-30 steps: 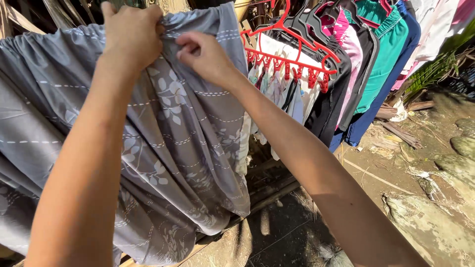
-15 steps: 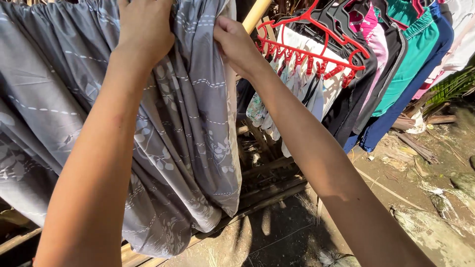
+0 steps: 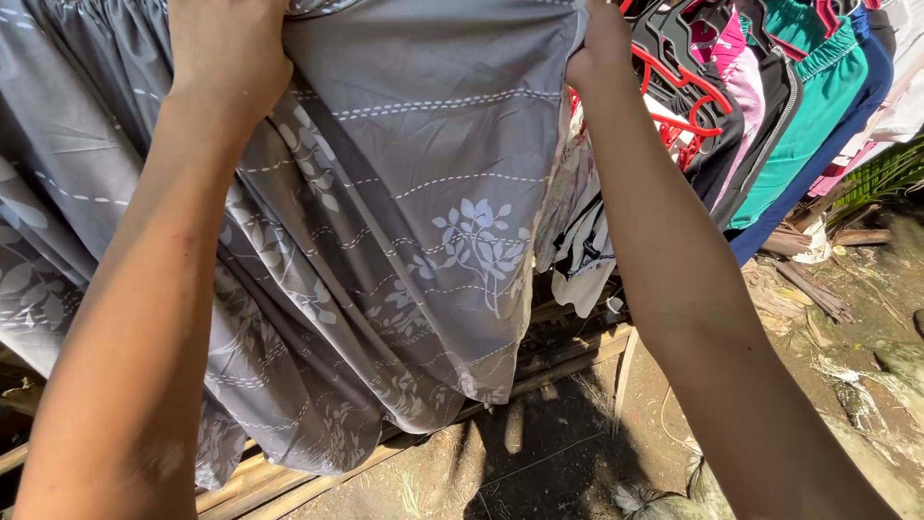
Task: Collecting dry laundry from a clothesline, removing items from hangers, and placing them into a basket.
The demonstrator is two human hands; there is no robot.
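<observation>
A large grey sheet (image 3: 423, 193) with white leaf prints and dashed lines hangs in front of me. My left hand (image 3: 226, 48) grips its gathered top edge at the upper left. At the upper right my right hand (image 3: 599, 53) holds the sheet's right edge, and the cloth is stretched wide and flat between the two hands. The pole it hangs from is hidden behind the cloth.
A red clip hanger (image 3: 688, 106) with small garments hangs just right of the sheet. Beyond it are black, pink, teal (image 3: 794, 125) and blue clothes on hangers. Bamboo slats (image 3: 289, 481) run low under the sheet. Dirt ground with rocks and debris (image 3: 866, 385) lies at the right.
My right hand has moved to the right with the sheet's edge, spreading the bunched cloth flat. The sheet now covers part of the red clip hanger. My left hand kept its hold.
</observation>
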